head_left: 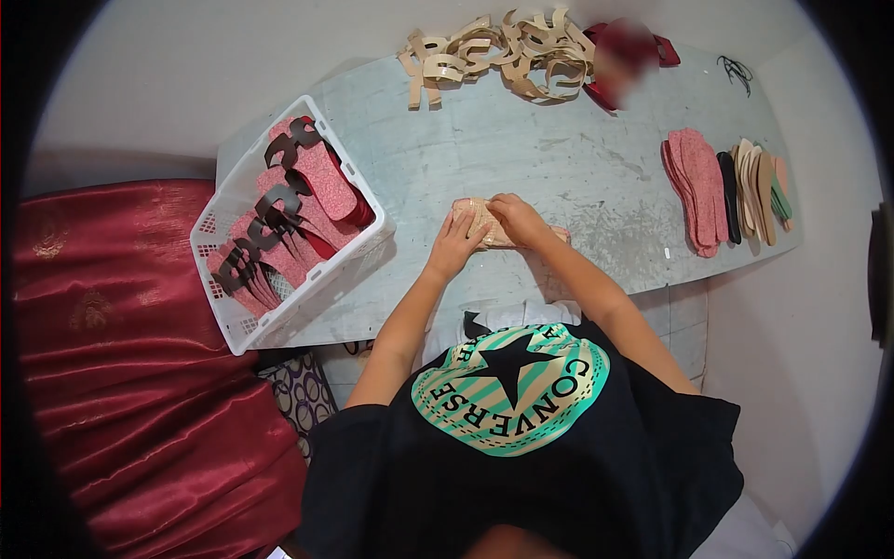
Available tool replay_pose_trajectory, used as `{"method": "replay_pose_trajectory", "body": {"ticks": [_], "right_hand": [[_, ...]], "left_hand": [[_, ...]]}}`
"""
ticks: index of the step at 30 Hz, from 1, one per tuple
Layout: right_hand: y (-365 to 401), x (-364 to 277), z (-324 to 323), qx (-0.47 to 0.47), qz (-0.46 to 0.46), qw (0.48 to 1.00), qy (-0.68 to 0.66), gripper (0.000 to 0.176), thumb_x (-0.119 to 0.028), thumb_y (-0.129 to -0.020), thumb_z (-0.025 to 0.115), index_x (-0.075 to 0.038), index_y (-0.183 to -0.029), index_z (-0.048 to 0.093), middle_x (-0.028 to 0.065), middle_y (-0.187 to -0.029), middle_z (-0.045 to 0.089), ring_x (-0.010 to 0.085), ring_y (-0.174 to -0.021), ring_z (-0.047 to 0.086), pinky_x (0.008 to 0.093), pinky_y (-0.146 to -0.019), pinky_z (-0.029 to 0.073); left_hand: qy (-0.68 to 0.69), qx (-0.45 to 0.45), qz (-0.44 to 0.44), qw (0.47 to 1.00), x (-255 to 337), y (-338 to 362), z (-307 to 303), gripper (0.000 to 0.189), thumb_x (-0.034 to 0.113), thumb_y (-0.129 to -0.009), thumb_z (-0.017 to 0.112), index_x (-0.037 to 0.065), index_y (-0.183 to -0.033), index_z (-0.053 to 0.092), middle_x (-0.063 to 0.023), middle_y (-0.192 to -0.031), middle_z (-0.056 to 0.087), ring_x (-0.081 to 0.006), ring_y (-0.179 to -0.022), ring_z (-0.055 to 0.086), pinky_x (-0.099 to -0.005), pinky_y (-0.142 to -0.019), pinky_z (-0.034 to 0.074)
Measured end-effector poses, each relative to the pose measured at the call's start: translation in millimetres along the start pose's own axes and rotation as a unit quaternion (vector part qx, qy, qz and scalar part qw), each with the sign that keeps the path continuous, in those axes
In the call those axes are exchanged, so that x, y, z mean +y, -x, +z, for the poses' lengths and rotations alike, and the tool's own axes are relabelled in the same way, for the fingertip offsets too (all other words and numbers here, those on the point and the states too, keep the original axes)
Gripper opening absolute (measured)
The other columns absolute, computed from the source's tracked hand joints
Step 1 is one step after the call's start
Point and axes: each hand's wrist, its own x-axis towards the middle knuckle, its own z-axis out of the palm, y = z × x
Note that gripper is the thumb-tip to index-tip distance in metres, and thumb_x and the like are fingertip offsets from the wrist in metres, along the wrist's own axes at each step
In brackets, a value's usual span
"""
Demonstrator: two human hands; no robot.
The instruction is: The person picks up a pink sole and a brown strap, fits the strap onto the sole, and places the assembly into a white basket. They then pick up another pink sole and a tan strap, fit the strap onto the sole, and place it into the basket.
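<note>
A slipper with a beige, shiny strap [478, 211] and a pinkish sole [562, 235] lies on the grey table in front of me. My left hand [454, 242] wraps over the strap's left side, fingers pressed against it. The fingers of my right hand [518, 222] are bent and closed on the strap's right edge. Part of the sole is hidden beneath that hand and wrist.
At left stands a white plastic basket [328, 272] of pink soles with dark straps. Loose beige straps [549, 70] and dark red pieces [667, 51] lie at the back. Pink soles [694, 186] and other coloured soles [765, 191] rest at right. Red cloth [130, 373] hangs beside the table.
</note>
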Motion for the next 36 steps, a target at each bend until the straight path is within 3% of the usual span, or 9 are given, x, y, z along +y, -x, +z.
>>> {"method": "replay_pose_trajectory", "body": {"ticks": [4, 6, 10, 12, 18, 21, 26, 33, 36], "right_hand": [[6.5, -2.3, -2.3, 0.009, -0.034, 0.999, 0.028, 0.032, -0.008, -0.078, 0.051, -0.001, -0.109, 0.055, 0.0144, -0.114, 0.053, 0.0318, -0.109, 0.047, 0.0380, -0.092, 0.040], [18.1, -23.2, -16.0, -0.071, -0.023, 0.995, 0.066, 0.042, -0.008, -0.078, 0.050, 0.000, -0.119, 0.048, 0.0169, -0.127, 0.044, 0.0320, -0.121, 0.038, 0.0434, -0.102, 0.029], [39.1, -40.7, -13.7, -0.104, -0.017, 0.991, 0.087, 0.048, -0.010, -0.077, 0.053, 0.001, -0.122, 0.043, 0.0194, -0.127, 0.042, 0.0314, -0.123, 0.035, 0.0467, -0.104, 0.024], [42.8, -43.4, -8.5, -0.038, -0.029, 0.998, 0.050, 0.047, -0.008, -0.074, 0.055, 0.003, -0.119, 0.045, 0.0197, -0.123, 0.045, 0.0314, -0.120, 0.039, 0.0457, -0.102, 0.027], [33.1, -37.3, -4.9, 0.021, -0.030, 0.997, 0.074, 0.048, -0.002, -0.067, 0.061, -0.001, -0.113, 0.049, 0.0166, -0.110, 0.055, 0.0316, -0.106, 0.051, 0.0460, -0.094, 0.038], [29.9, -35.7, -5.2, 0.039, -0.008, 0.999, 0.009, 0.045, 0.000, -0.067, 0.058, -0.002, -0.111, 0.050, 0.0168, -0.107, 0.056, 0.0313, -0.104, 0.052, 0.0440, -0.095, 0.038], [33.9, -27.3, -6.5, 0.053, -0.028, 0.998, 0.003, 0.045, 0.004, -0.066, 0.058, -0.002, -0.109, 0.052, 0.0165, -0.108, 0.055, 0.0308, -0.104, 0.052, 0.0440, -0.096, 0.037], [36.1, -22.9, -0.7, 0.043, -0.009, 0.999, -0.002, 0.042, 0.007, -0.067, 0.056, -0.004, -0.108, 0.057, 0.0131, -0.111, 0.055, 0.0297, -0.108, 0.050, 0.0462, -0.099, 0.034], [35.7, -22.4, -1.3, 0.041, -0.003, 0.999, -0.008, 0.041, 0.007, -0.068, 0.055, -0.005, -0.108, 0.057, 0.0128, -0.111, 0.055, 0.0291, -0.108, 0.050, 0.0469, -0.099, 0.033]], "left_hand": [[0.011, 0.014, -0.004, 1.000, 0.3, -1.9, 0.2, 0.042, 0.031, -0.076, 0.060, 0.019, -0.116, 0.055, -0.0146, -0.117, 0.051, -0.0260, -0.113, 0.047, -0.0461, -0.099, 0.031], [0.016, 0.018, -0.007, 1.000, -1.4, -1.5, 1.8, 0.042, 0.031, -0.076, 0.060, 0.018, -0.115, 0.056, -0.0147, -0.117, 0.051, -0.0262, -0.113, 0.047, -0.0463, -0.099, 0.031], [0.009, 0.018, -0.009, 1.000, -2.0, 0.3, 4.0, 0.041, 0.031, -0.076, 0.059, 0.018, -0.115, 0.056, -0.0150, -0.116, 0.051, -0.0267, -0.113, 0.047, -0.0468, -0.099, 0.030], [0.005, 0.020, -0.010, 1.000, -0.4, -0.1, 3.9, 0.041, 0.031, -0.077, 0.058, 0.017, -0.116, 0.055, -0.0151, -0.116, 0.051, -0.0268, -0.113, 0.047, -0.0470, -0.100, 0.030], [0.005, -0.003, -0.035, 0.999, 4.3, -2.3, 3.1, 0.045, 0.033, -0.081, 0.054, 0.019, -0.124, 0.048, -0.0139, -0.121, 0.048, -0.0273, -0.117, 0.043, -0.0507, -0.103, 0.022], [0.014, -0.002, -0.067, 0.998, 6.2, -6.3, 4.7, 0.048, 0.033, -0.081, 0.054, 0.012, -0.123, 0.046, -0.0128, -0.120, 0.048, -0.0277, -0.118, 0.042, -0.0538, -0.103, 0.017], [0.076, -0.014, -0.112, 0.991, 9.3, -11.5, 2.2, 0.054, 0.039, -0.077, 0.058, 0.001, -0.113, 0.045, -0.0120, -0.116, 0.049, -0.0284, -0.120, 0.039, -0.0559, -0.103, 0.015], [0.074, -0.005, -0.126, 0.989, 9.2, -11.2, 0.0, 0.062, 0.042, -0.074, 0.060, 0.001, -0.117, 0.044, -0.0132, -0.120, 0.046, -0.0300, -0.122, 0.036, -0.0569, -0.103, 0.014], [0.104, -0.038, -0.080, 0.991, 0.8, -5.4, -1.1, 0.060, 0.035, -0.074, 0.063, 0.002, -0.119, 0.044, -0.0136, -0.121, 0.046, -0.0310, -0.122, 0.035, -0.0581, -0.103, 0.012]]}}
